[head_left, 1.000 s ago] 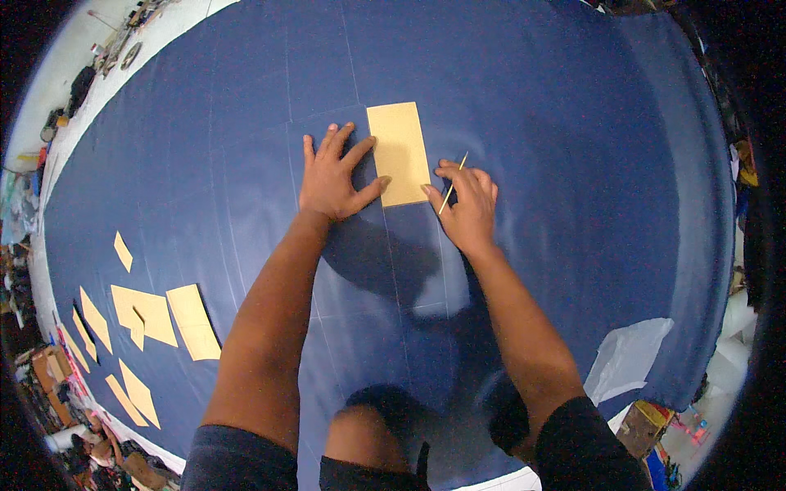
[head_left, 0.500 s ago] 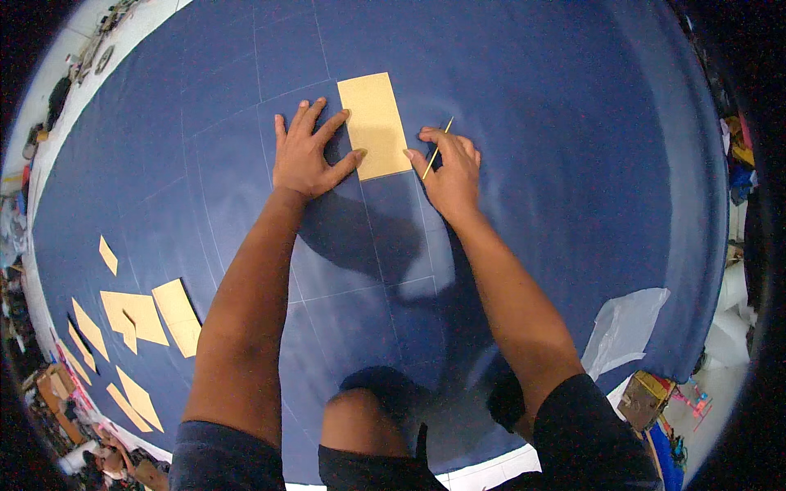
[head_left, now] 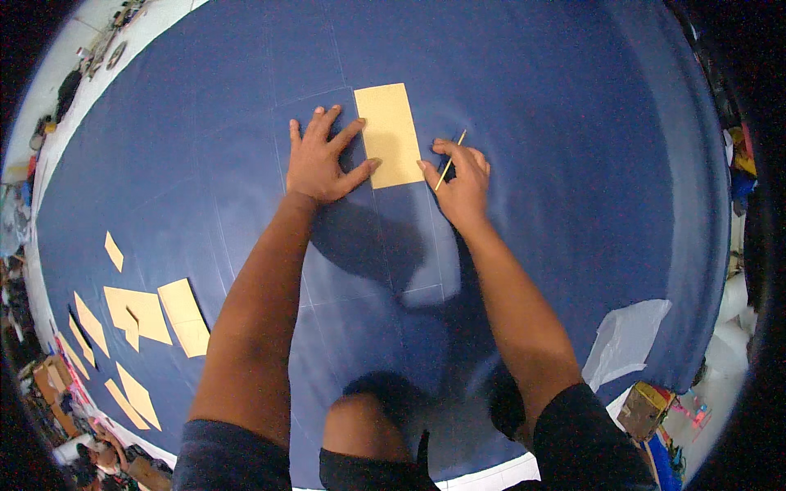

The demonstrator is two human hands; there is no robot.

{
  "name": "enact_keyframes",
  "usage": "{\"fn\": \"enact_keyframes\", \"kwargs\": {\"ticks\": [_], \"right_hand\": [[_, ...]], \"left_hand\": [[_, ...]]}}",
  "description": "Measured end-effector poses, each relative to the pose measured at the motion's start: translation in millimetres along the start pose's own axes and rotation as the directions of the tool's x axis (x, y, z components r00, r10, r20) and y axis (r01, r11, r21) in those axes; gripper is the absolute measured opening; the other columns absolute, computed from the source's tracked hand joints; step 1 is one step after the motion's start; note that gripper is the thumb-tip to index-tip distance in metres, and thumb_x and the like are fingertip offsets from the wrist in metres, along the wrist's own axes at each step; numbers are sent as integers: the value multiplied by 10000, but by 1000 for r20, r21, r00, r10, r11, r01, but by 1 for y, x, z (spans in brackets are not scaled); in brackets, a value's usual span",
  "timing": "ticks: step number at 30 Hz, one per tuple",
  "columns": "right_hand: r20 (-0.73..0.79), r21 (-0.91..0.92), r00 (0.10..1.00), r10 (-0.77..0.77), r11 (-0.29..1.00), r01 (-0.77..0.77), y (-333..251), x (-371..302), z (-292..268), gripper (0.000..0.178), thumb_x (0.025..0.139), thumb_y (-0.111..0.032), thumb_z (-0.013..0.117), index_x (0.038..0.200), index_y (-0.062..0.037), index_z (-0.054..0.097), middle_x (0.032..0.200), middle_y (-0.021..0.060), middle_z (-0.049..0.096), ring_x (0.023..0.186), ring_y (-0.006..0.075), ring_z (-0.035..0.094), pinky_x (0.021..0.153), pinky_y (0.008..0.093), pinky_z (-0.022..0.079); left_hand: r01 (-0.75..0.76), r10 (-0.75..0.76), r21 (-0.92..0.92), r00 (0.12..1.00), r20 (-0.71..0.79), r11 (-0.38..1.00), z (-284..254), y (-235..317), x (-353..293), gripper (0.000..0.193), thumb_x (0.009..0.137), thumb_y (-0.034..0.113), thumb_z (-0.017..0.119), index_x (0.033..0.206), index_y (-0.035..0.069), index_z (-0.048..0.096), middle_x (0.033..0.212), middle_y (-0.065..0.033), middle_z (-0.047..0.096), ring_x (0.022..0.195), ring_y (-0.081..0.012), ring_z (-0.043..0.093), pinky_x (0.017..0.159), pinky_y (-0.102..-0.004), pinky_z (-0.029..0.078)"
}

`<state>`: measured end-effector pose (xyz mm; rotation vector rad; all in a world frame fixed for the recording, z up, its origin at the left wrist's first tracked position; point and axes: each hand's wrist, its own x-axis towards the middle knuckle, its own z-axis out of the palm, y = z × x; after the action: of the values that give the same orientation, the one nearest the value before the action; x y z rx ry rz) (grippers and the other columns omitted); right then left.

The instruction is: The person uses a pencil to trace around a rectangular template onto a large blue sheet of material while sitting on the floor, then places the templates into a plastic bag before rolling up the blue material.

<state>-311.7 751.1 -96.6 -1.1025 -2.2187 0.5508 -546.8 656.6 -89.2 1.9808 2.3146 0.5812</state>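
A yellow rectangular card piece (head_left: 391, 123) lies flat on a wide dark blue cloth (head_left: 565, 188), lined up with thin pale lines drawn there. My left hand (head_left: 318, 164) is spread open at its left side, with the index fingertip and thumb on the card's left edge. At the lower right edge of the card, my right hand (head_left: 465, 184) touches it with the thumb tip. A thin yellow stick (head_left: 451, 160) is held in that hand, slanting up past the bent fingers.
Several yellow card pieces (head_left: 184, 315) of different shapes lie at the left, some overlapping. A translucent white sheet (head_left: 629, 337) rests at the lower right. My bare knee (head_left: 364, 425) is on the cloth at the near side. Assorted clutter (head_left: 61, 385) lines the floor around it.
The whole view has shifted slightly, so the card and both hands appear a little farther right and lower. Their places relative to one another and to the drawn lines look the same.
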Motion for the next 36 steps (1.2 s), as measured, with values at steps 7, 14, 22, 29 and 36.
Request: {"fn": "enact_keyframes", "kwargs": {"ticks": [7,14,22,29,36], "right_hand": [[4,-5,1000,-6,1000,6,0,1,-2,340,778,-281,790,1061,-130,676,1137,44,700,1092,298,577,953,443,399],[4,-18,1000,11,1000,-11,-4,-1,-4,334,776,-283,794,1047,-126,677,1128,46,702,1090,294,580,945,440,405],[-76,221,991,108,971,-89,13,6,0,250,911,-236,655,1120,-100,649,1115,107,688,1003,311,614,883,432,456],[-9,411,974,227,888,-204,-7,68,0,300,1015,-240,489,1185,-26,614,1125,181,670,1033,298,639,912,384,487],[200,454,969,142,863,-220,-40,119,52,260,955,-232,605,1088,-22,682,977,161,723,914,295,702,821,388,535]], "left_hand": [[31,-31,-28,1000,4,999,-1,1,-1,717,763,612,711,1349,220,580,1499,-172,426,1436,-414,313,1128,-700,131],[34,-34,-6,999,-20,999,3,1,-1,713,758,654,670,1327,231,600,1493,-146,439,1438,-372,325,1141,-681,120],[9,-9,-2,1000,-4,1000,4,4,3,714,762,614,708,1350,230,575,1498,-173,427,1430,-412,320,1125,-701,135],[9,-9,8,1000,0,1000,3,3,3,716,773,621,696,1360,234,561,1506,-171,419,1433,-407,316,1128,-698,135],[35,-35,11,999,20,999,-3,2,4,726,760,633,680,1362,246,559,1510,-155,421,1427,-400,333,1140,-674,155]]}}
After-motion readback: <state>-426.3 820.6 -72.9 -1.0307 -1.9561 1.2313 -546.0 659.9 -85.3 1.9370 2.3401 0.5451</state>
